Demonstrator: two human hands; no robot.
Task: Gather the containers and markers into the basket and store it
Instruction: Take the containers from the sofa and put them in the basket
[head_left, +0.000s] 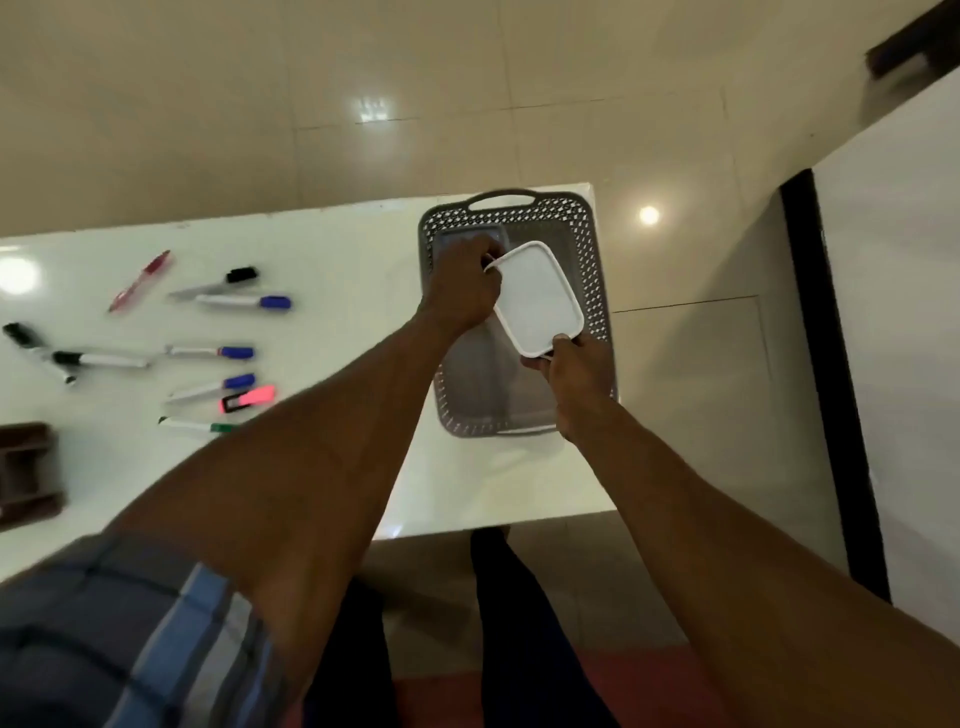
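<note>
Much here is hard to read. The frame is soft with motion blur. My left forearm crosses the near left part of the grey basket (589, 291) and hides its floor there. Under my left hand (465, 288) a darker rectangular thing (460, 238) lies at the basket's far left corner; it may be another container, but I cannot tell. A brown object (28, 475) at the left edge of the counter (337, 260) is cut off by the frame, and I cannot name it.

Left hand: fingers curled, pinching the far left edge of the white container lid (537, 299). The fingertips are turned away from me, so the exact hold is out of sight. Right hand (574, 371): thumb on top of the lid's near right corner, fingers folded beneath it, gripping. The lid sits tilted over the middle of the basket, held between both hands; whether it touches the basket floor I cannot tell.

The basket stands at the right end of the white counter, one handle at the far rim, pale handle at the near rim.

Markers lie loose on the counter, well left of the basket: a red pen (140, 280), a black-capped marker (218, 283), three blue-capped markers (244, 301), a pink highlighter (248, 397), a green-capped marker (197, 426), and two more black-capped markers (98, 359) near the left edge.
</note>
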